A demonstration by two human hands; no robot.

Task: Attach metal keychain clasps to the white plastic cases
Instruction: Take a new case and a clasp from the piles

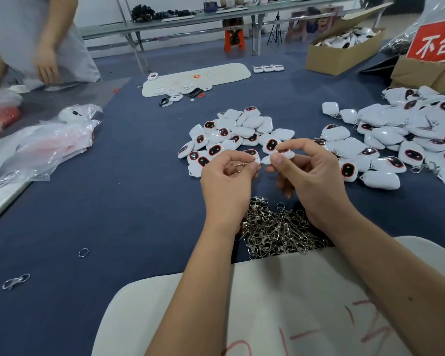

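Above blue cloth surface (113,214): left hand (226,181) pinches small metal keychain clasp (244,164); right hand (308,173) pinches white plastic case (280,156); both touching.

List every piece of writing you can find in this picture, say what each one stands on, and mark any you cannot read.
"不合": white characters on the red sign at the right edge; the frame cuts off the rest.
Red handwritten marks on the white board under the forearms: not readable.
Red marks on the far white board: too small to read.
Nothing readable on the white cases or clasps.
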